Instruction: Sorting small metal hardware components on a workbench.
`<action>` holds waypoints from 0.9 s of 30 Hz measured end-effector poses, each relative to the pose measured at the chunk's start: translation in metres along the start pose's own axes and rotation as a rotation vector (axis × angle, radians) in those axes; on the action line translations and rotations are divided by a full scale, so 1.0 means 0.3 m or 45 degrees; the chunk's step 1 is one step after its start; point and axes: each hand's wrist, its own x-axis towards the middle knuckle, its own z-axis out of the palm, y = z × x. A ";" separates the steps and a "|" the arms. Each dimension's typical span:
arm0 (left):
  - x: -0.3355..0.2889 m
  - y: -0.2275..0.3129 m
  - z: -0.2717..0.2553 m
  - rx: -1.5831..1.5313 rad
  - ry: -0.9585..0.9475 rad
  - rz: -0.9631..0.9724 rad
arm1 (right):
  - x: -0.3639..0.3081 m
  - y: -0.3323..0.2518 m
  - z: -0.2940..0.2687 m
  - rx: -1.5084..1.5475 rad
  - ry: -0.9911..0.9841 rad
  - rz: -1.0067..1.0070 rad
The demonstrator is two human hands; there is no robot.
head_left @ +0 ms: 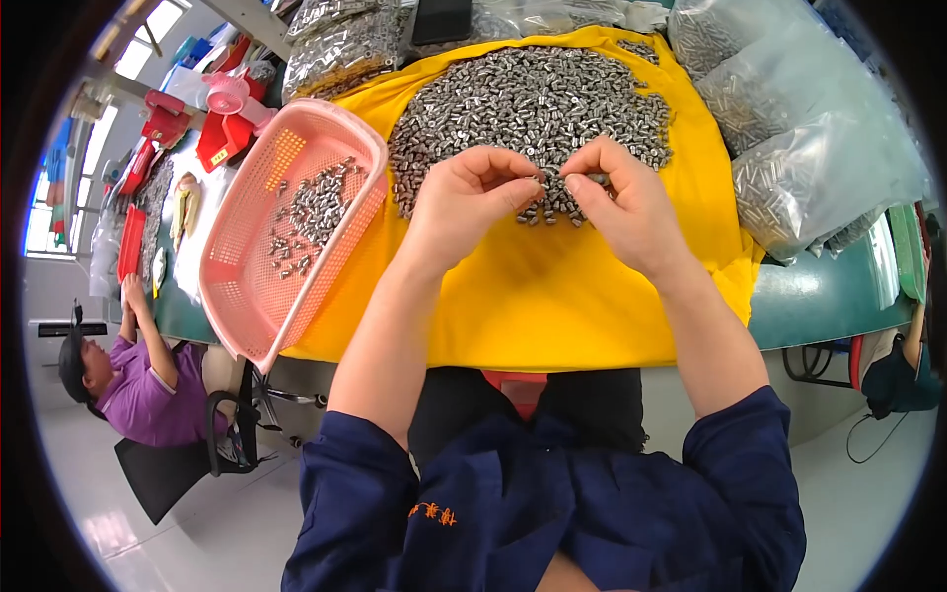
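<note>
A wide pile of small, shiny metal cylindrical parts (pixel 523 99) is spread over a yellow cloth (pixel 552 306). At the pile's near edge, my left hand (pixel 462 202) has its thumb and forefinger pinched together, a bit of a small metal part showing at the tips. Just right of it, my right hand (pixel 629 212) is also closed in a pinch; whatever lies between its fingertips is too small to make out. The two pinches face each other, a narrow gap apart. Some loose parts lie below and between the fingertips.
Left of my left forearm, a pink perforated basket (pixel 232 286) holds a smaller heap of metal parts. Bags of parts (pixel 779 187) stand at the right, others (pixel 345 49) at the back left. A black phone (pixel 442 22) lies behind the pile. A co-worker in purple (pixel 148 395) sits far left.
</note>
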 end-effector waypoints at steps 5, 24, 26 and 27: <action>0.002 -0.028 0.015 -0.069 0.046 -0.024 | 0.001 0.012 0.003 -0.155 -0.037 -0.056; -0.005 -0.035 0.041 0.412 0.146 0.027 | -0.013 0.008 0.044 -0.586 -0.047 -0.258; 0.000 -0.025 0.055 0.635 0.161 0.231 | -0.011 0.022 0.033 -0.675 -0.051 -0.312; -0.004 -0.022 0.058 0.862 0.186 0.430 | -0.012 0.018 0.032 -0.672 -0.055 -0.313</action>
